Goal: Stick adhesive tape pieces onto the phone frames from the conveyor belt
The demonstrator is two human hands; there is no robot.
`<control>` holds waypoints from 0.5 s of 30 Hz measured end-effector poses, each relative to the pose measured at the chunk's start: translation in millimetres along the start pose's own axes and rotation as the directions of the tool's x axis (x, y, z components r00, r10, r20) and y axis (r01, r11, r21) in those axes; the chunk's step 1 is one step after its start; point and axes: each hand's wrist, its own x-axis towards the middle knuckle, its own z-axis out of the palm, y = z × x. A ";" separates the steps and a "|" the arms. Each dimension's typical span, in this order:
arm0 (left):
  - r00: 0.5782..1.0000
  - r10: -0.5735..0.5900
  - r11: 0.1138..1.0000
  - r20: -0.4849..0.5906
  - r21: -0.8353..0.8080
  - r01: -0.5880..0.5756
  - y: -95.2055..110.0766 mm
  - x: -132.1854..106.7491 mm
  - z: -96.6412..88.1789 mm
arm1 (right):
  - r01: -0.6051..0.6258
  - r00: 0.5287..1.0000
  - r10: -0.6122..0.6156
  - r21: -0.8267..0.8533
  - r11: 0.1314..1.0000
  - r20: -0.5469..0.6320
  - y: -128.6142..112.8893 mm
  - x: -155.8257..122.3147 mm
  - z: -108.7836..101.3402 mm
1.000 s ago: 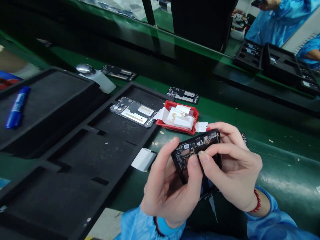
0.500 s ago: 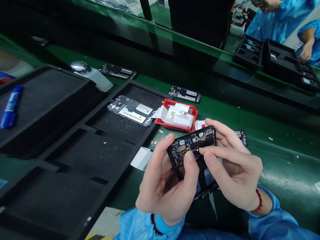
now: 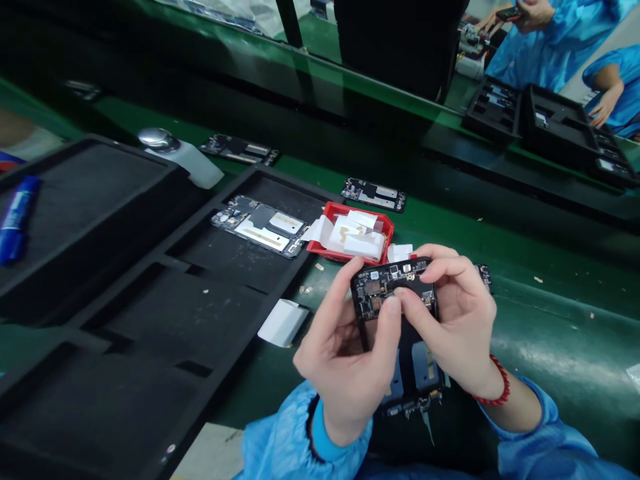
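Both my hands hold a black phone frame with an exposed circuit board (image 3: 385, 287) above the green belt. My left hand (image 3: 345, 353) grips its left side, the thumb pressed on the board. My right hand (image 3: 450, 320) wraps the right side, with thumb and forefinger pinched at the board's upper middle. The frame's lower end (image 3: 413, 393) hangs between my wrists. Just beyond my hands stands a red bin (image 3: 350, 233) holding white film pieces.
A black foam tray (image 3: 200, 293) on the left holds another phone frame (image 3: 260, 225). More frames (image 3: 373, 193) lie on the green belt (image 3: 550, 320). A white sheet (image 3: 283, 322), a white bottle (image 3: 180, 157) and a blue marker (image 3: 15, 217) are nearby. People in blue work at the far right.
The phone frame has tipped more upright and swung a little to the right. My right hand's fingers have moved up onto the board's top part.
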 end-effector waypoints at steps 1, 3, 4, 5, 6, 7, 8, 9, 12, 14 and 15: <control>1.000 -0.002 1.000 -0.023 -0.001 0.002 -3.2 1.9 1.9 | -0.020 1.000 0.020 0.032 0.999 0.007 2.3 -3.1 0.8; 0.996 -0.018 1.000 -0.086 -0.020 0.016 -11.3 6.1 5.4 | -0.106 0.989 0.093 0.111 0.988 0.113 9.0 -9.6 -0.8; 0.996 -0.038 0.998 -0.084 -0.061 0.033 -15.8 7.9 6.5 | -0.160 0.972 0.132 0.133 0.978 0.196 14.3 -11.1 -4.9; 0.997 -0.060 0.991 -0.041 -0.125 0.054 -20.5 9.3 7.0 | -0.203 0.950 0.165 0.123 0.971 0.265 21.3 -9.7 -12.3; 0.997 -0.074 0.977 0.028 -0.196 0.078 -25.0 10.4 6.7 | -0.221 0.937 0.189 0.077 0.972 0.295 29.9 -4.5 -23.6; 0.992 -0.071 0.961 0.101 -0.259 0.095 -29.3 11.1 5.9 | -0.212 0.939 0.206 -0.008 0.977 0.276 40.0 5.4 -39.2; 0.987 -0.055 0.947 0.148 -0.306 0.098 -33.2 11.5 4.6 | -0.194 0.955 0.216 -0.122 0.973 0.205 51.1 20.1 -58.8; 0.987 -0.033 0.938 0.158 -0.335 0.085 -36.6 11.7 3.0 | -0.176 0.971 0.215 -0.299 0.938 0.104 62.4 39.0 -81.6; 0.998 -0.002 0.941 0.065 -0.338 0.024 -43.6 13.1 -1.4 | -0.203 0.978 0.189 -0.620 0.758 -0.089 91.1 106.4 -155.7; 1.000 0.009 0.945 0.030 -0.328 0.002 -45.9 14.5 -2.7 | -0.207 0.976 0.188 -0.723 0.659 -0.108 103.7 143.7 -193.3; 1.000 0.014 0.947 0.028 -0.320 -0.004 -46.7 15.2 -2.7 | -0.190 0.978 0.184 -0.772 0.607 -0.096 109.4 156.6 -204.3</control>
